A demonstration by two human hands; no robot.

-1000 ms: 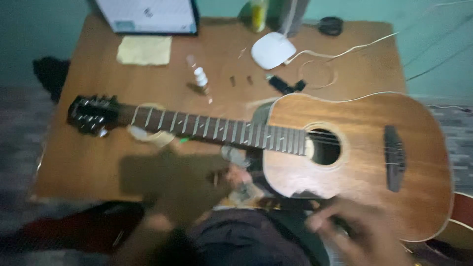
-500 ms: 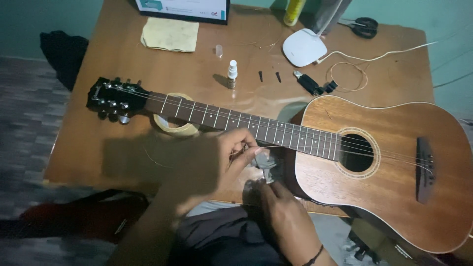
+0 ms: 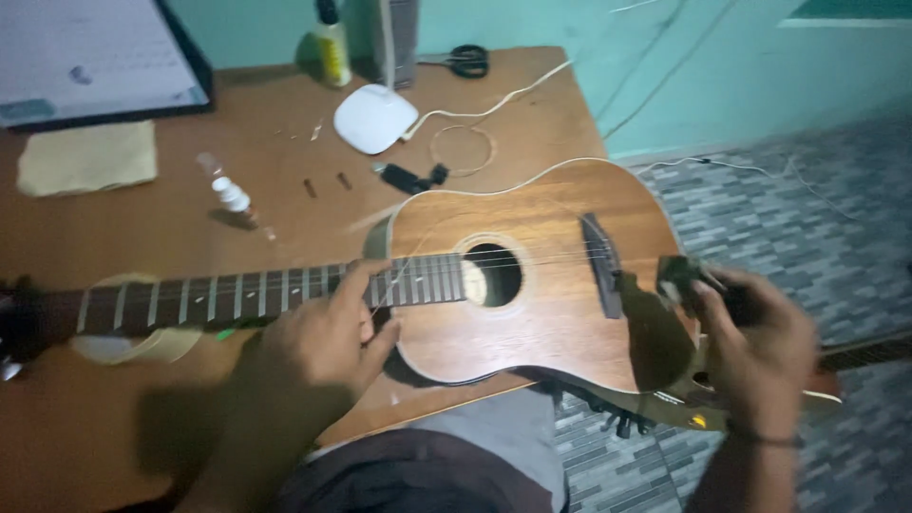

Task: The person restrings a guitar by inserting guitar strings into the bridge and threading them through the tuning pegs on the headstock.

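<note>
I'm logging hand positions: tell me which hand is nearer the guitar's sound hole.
Left. The left hand rests on the fretboard just beside the sound hole; the right hand is beyond the bridge, off the guitar's far end.

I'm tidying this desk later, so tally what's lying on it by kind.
Guitar: 1
Bottles: 2, a yellow-green bottle and a small dropper bottle
Scissors: 1
White round device: 1
Yellow cloth: 1
Tape roll: 1
Total: 7
</note>
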